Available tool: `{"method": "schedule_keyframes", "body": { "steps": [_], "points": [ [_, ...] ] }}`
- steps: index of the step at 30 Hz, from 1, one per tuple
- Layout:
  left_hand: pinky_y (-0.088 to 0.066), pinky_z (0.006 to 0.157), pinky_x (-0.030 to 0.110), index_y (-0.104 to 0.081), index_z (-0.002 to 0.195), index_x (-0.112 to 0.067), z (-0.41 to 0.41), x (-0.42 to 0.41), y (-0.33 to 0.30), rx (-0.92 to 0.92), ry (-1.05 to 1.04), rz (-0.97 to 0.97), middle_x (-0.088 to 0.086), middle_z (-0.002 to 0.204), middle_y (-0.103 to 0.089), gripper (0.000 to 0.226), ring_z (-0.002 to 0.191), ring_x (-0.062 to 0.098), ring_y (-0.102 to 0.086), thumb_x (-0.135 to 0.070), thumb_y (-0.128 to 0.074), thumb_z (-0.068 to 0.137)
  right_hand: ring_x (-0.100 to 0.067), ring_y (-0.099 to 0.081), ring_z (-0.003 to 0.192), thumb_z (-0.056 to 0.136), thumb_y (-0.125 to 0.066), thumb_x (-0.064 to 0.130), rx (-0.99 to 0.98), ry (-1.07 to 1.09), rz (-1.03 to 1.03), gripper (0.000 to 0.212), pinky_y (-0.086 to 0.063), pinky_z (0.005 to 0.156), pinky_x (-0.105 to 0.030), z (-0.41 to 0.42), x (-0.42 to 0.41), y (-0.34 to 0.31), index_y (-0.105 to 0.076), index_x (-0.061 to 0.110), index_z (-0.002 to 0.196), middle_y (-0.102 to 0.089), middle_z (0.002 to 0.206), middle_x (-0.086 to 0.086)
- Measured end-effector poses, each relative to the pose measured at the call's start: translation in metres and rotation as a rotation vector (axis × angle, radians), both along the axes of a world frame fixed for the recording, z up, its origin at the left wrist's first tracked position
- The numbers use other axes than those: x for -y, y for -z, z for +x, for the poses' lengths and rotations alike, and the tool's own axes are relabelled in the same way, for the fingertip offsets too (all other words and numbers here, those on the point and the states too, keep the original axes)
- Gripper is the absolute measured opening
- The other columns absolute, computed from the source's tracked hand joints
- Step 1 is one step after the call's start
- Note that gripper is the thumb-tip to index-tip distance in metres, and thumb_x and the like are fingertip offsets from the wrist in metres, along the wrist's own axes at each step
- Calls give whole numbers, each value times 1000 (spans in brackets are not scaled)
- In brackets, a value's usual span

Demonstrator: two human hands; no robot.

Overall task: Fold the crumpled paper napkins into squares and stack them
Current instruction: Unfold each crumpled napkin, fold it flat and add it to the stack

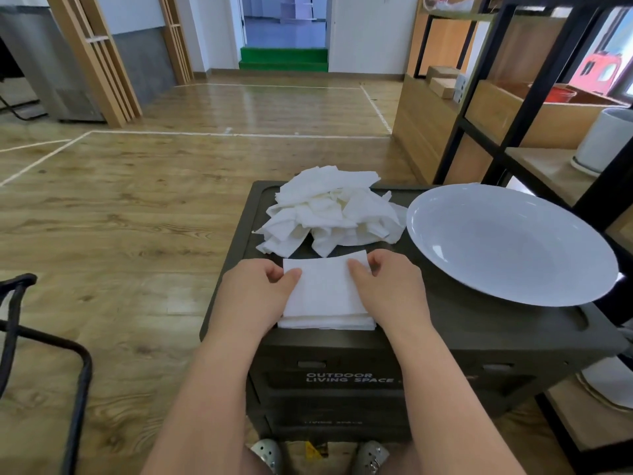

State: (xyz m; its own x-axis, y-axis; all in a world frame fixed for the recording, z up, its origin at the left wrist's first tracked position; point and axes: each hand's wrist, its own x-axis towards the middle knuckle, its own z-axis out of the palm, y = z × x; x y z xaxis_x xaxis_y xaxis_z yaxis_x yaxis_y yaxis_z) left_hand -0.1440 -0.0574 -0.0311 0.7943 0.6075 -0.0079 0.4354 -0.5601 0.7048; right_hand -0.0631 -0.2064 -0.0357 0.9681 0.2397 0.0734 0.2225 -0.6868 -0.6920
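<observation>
A white folded napkin point(325, 289) lies on top of a low stack of folded napkins point(327, 323) near the front edge of the dark storage box point(462, 323). My left hand point(255, 294) pinches the top napkin's left edge between thumb and fingers. My right hand point(390, 289) pinches its right edge the same way. Behind them, at the back of the box top, sits a heap of crumpled white napkins point(329, 214).
A large white plate point(513, 245) fills the right side of the box top. A black-framed wooden shelf point(513, 132) stands to the right with a white cylinder point(606, 142) on it. A black chair frame point(44, 337) is at the left. Wooden floor lies around.
</observation>
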Motion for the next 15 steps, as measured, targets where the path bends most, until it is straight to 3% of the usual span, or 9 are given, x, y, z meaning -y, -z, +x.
{"method": "schedule_keyframes", "body": {
  "steps": [4, 15],
  "points": [
    [-34, 54, 25, -66, 73, -19, 1, -4, 1, -38, -16, 41, -12, 71, -59, 28, 70, 9, -55, -42, -60, 88, -2, -45, 61, 93, -52, 37, 25, 14, -82, 20, -32, 52, -14, -2, 0, 5, -56, 19, 84, -56, 75, 6],
    [-34, 52, 24, -59, 70, -28, 4, -6, 9, -81, -18, 77, -13, 71, -58, 19, 70, 8, -55, -40, -65, 84, -4, -44, 63, 93, -54, 38, 5, 6, -173, 17, -32, 52, -18, -2, 0, 6, -52, 22, 87, -49, 72, 12]
  ]
}}
